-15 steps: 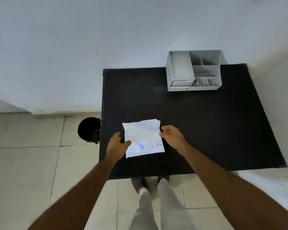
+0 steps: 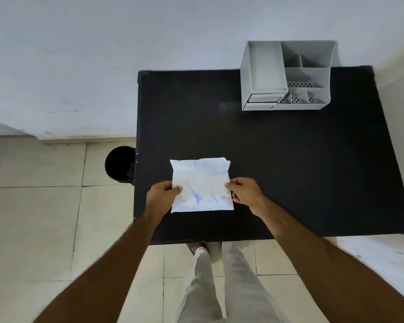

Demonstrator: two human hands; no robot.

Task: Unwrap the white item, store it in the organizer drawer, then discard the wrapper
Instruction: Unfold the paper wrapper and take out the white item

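Note:
A flat white packet (image 2: 201, 185) with faint blue print lies near the front of the black table (image 2: 289, 171). My left hand (image 2: 161, 197) pinches its left edge, thumb on top. My right hand (image 2: 244, 192) grips its right edge. The white item inside is hidden by the wrapper. A grey desk organizer (image 2: 287, 75) stands at the table's far right, against the wall. Its small drawer (image 2: 262, 99) at the lower left front looks closed.
A black round bin (image 2: 119, 164) stands on the tiled floor just left of the table. A white wall runs behind the table. My legs and a shoe show below the table's front edge.
Both hands have closed their fingers onto the packet's side edges. The packet lies a little straighter than before.

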